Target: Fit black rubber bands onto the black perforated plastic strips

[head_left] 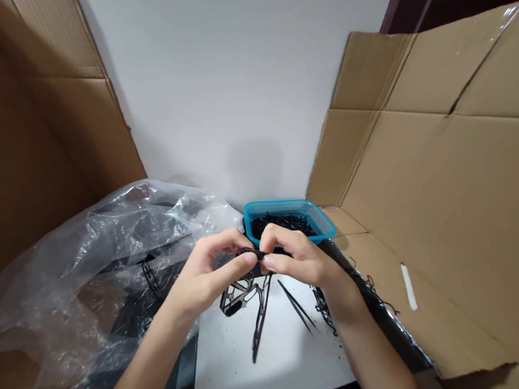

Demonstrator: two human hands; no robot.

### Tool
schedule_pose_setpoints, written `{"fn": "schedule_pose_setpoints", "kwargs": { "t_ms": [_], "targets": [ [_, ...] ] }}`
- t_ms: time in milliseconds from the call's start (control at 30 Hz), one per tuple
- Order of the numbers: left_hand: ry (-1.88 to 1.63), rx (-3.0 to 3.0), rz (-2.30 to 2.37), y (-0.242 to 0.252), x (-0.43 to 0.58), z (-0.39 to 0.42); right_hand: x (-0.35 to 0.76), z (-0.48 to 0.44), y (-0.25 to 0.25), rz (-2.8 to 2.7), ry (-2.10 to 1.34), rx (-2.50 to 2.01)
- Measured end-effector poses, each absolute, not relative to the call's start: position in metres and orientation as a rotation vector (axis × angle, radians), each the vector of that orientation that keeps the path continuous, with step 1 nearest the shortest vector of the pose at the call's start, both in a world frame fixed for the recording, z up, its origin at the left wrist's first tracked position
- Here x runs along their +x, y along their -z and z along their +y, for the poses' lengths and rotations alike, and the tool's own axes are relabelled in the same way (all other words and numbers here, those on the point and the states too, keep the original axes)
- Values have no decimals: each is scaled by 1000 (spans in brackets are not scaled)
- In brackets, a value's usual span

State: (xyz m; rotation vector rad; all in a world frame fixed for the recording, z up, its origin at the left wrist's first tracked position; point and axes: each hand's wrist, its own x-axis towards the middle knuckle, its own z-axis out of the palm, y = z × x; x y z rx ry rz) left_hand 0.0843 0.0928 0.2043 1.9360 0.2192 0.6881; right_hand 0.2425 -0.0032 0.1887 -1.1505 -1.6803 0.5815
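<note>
My left hand (pixel 207 271) and my right hand (pixel 296 255) meet above a white board, thumbs and forefingers pinching a small black part (pixel 257 254) between them. Black openwork plastic frame pieces (pixel 258 327) extend below the fingers, over the board. Whether they join the pinched part cannot be made out, as the fingers cover that spot. Beside them, under my right hand, lies a pair of dark tweezers (pixel 296 305). Just behind my hands stands a blue plastic basket (pixel 325 221) holding many small black pieces.
Crumpled clear plastic bags (pixel 119 228) spread over the left side, with another black frame piece (pixel 149 279) there. Thin black scraps (pixel 324 311) lie by my right wrist. Cardboard walls (pixel 450 199) rise at both sides. The white board (pixel 231 370) carries small dark crumbs.
</note>
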Motion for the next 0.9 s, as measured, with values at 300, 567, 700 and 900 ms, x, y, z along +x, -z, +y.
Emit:
{"fn": "schedule_pose_setpoints", "kwargs": {
  "t_ms": [300,567,700,900],
  "targets": [
    [-754,1869,225,-199,87,95,235,-7,-190,-1752,-326,-1264],
    [-451,1444,199,-191,94,98,236,-4,-190,-1751,-490,-1302],
    [-356,1269,202,-187,98,98,240,1,-189,-1673,-739,-1268],
    [-351,1298,189,-182,102,101,241,2,-188,-1545,-814,-1270]
  ]
}}
